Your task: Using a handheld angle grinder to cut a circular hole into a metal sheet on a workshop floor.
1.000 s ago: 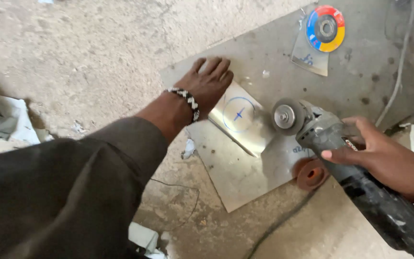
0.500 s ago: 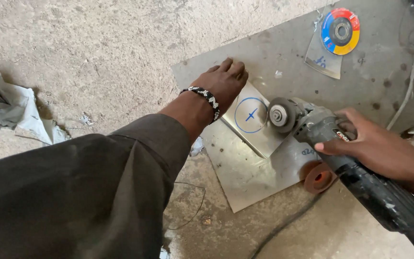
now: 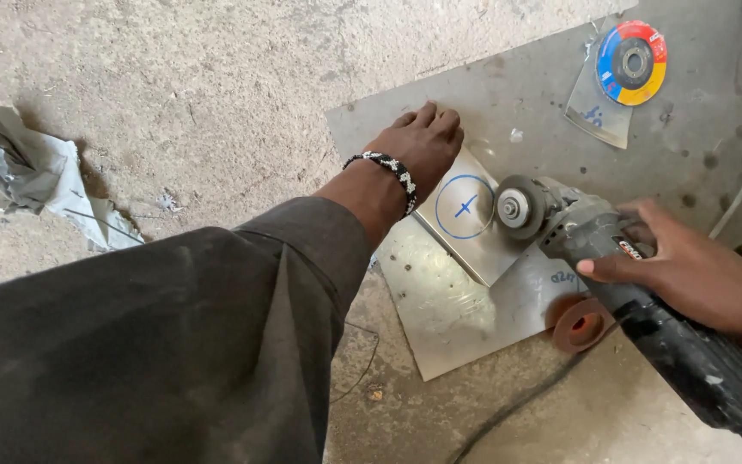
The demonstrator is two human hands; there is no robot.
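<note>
The right hand [image 3: 689, 275] is clenched around a black-bodied angle grinder [image 3: 637, 301], its disc touching the small square steel plate marked with a blue circle [image 3: 474, 223]. The left hand [image 3: 418, 150] lies flat, fingers spread, pressing that plate's far corner, just beside the disc.
</note>
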